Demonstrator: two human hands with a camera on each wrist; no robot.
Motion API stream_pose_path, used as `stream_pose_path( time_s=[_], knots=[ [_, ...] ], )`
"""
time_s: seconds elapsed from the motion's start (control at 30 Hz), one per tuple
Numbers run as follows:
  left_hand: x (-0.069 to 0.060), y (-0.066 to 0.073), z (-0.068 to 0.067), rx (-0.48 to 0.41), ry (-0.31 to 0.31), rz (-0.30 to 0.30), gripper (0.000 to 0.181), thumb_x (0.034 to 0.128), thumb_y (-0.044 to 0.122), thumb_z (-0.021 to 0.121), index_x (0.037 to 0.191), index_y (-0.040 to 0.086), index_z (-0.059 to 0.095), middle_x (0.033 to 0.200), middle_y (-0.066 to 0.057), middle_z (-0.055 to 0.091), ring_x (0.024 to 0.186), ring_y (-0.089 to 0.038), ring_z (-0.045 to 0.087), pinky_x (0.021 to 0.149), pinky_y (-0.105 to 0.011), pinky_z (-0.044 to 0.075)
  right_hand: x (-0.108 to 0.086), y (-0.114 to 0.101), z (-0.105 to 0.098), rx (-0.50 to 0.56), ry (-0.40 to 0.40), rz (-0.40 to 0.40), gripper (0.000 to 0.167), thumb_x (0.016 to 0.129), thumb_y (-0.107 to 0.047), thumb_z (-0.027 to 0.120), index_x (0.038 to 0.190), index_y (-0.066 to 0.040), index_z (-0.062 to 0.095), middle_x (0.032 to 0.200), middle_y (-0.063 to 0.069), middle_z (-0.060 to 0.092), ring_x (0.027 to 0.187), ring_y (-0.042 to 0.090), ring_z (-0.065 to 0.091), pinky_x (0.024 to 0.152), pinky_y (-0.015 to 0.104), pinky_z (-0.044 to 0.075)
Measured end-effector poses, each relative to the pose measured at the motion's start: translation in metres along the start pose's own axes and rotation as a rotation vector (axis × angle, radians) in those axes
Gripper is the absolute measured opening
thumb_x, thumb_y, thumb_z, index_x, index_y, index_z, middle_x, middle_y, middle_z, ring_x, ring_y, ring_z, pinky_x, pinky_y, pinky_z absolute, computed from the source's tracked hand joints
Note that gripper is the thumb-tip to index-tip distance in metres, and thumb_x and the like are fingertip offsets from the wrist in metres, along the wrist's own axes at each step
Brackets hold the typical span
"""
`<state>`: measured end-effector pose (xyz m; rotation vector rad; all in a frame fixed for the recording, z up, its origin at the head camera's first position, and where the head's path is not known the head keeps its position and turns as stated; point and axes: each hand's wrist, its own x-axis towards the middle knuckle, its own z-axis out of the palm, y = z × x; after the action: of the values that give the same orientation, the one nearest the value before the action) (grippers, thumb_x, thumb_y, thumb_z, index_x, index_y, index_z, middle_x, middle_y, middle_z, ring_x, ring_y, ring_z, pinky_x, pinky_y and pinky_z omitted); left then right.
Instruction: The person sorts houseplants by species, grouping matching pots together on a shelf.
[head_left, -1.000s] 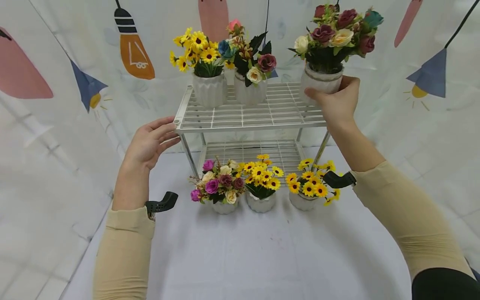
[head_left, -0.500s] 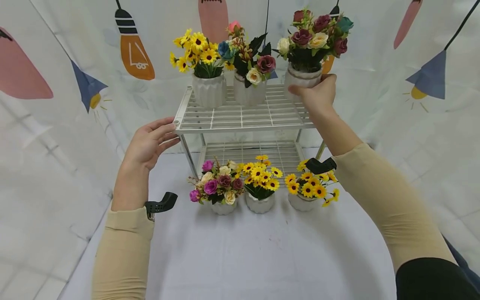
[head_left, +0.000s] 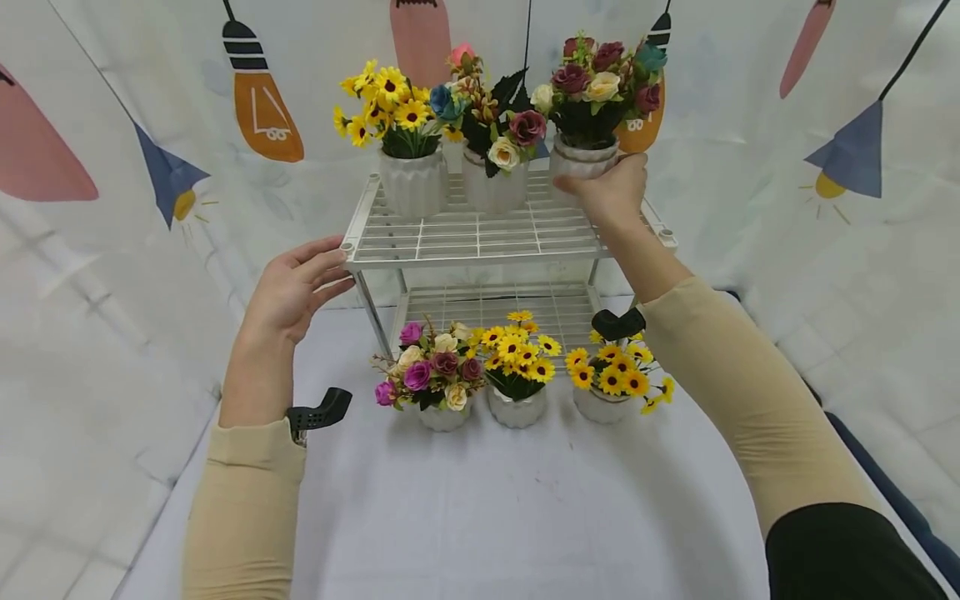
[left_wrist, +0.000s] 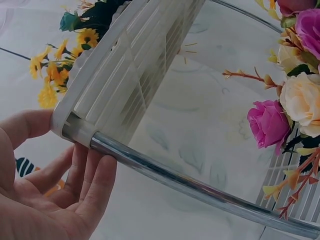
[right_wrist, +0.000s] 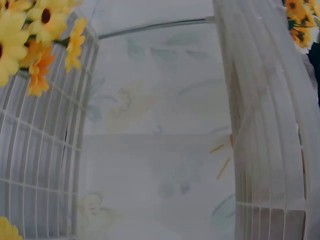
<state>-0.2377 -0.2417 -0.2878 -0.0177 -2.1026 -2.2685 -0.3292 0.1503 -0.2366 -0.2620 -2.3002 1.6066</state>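
Observation:
My right hand (head_left: 615,190) grips a white ribbed flowerpot (head_left: 582,160) of maroon and cream artificial roses, at the right of the rack's upper shelf. The hand hides the pot's base, so I cannot tell whether it touches the shelf. Beside it on that shelf stand a mixed-rose pot (head_left: 495,185) and a yellow daisy pot (head_left: 414,185). My left hand (head_left: 288,287) touches the front left corner of the white wire rack (head_left: 480,250) with fairly straight fingers. In the left wrist view, those fingers (left_wrist: 100,185) lie against the corner and its metal leg (left_wrist: 165,172). The right wrist view shows no hand.
Before the lower shelf (head_left: 525,298) stand a purple-and-cream rose pot (head_left: 444,417) and two yellow daisy pots, one in the middle (head_left: 517,410) and one at right (head_left: 602,407). A white cloth covers the table (head_left: 480,517). Behind hangs a printed curtain (head_left: 735,167).
My right hand has moved left and slightly down with the rose pot, closer to the other two pots on the upper shelf. My left hand stays at the rack's corner.

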Motion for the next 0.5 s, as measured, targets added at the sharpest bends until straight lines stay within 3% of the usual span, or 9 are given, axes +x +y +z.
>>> stream_pose_path(
  time_s=[0.13, 0.33, 0.5],
  knots=[
    [-0.002, -0.001, -0.001, -0.038, -0.016, -0.005, 0.061, 0.0979, 0.02, 0.074, 0.148, -0.004, 0.049, 0.117, -0.003, 0.069, 0.1, -0.014, 0.069, 0.087, -0.025, 0.058, -0.004, -0.001, -0.003, -0.079, -0.025, 0.003, 0.116, 0.078, -0.042, 0.09, 0.159, -0.012, 0.013, 0.159, 0.005, 0.027, 0.14, 0.014, 0.033, 0.112, 0.022, 0.035],
    [-0.003, -0.001, -0.002, -0.035, -0.016, 0.01, 0.062, 0.0978, 0.02, 0.074, 0.148, -0.005, 0.048, 0.118, -0.004, 0.07, 0.101, -0.015, 0.069, 0.086, -0.024, 0.058, -0.015, -0.011, -0.014, -0.139, -0.141, 0.009, 0.118, 0.081, -0.048, 0.085, 0.162, -0.015, 0.005, 0.165, 0.006, 0.013, 0.148, 0.016, 0.024, 0.118, 0.03, 0.032],
    [-0.002, -0.001, -0.001, 0.001, -0.002, 0.011, 0.063, 0.0965, 0.024, 0.076, 0.147, -0.003, 0.051, 0.125, -0.007, 0.068, 0.103, -0.015, 0.069, 0.088, -0.024, 0.058, -0.033, -0.016, -0.026, -0.072, -0.207, -0.01, 0.111, 0.087, -0.044, 0.081, 0.163, -0.021, 0.004, 0.168, 0.001, 0.008, 0.152, 0.014, 0.016, 0.12, 0.034, 0.029]
  ],
)
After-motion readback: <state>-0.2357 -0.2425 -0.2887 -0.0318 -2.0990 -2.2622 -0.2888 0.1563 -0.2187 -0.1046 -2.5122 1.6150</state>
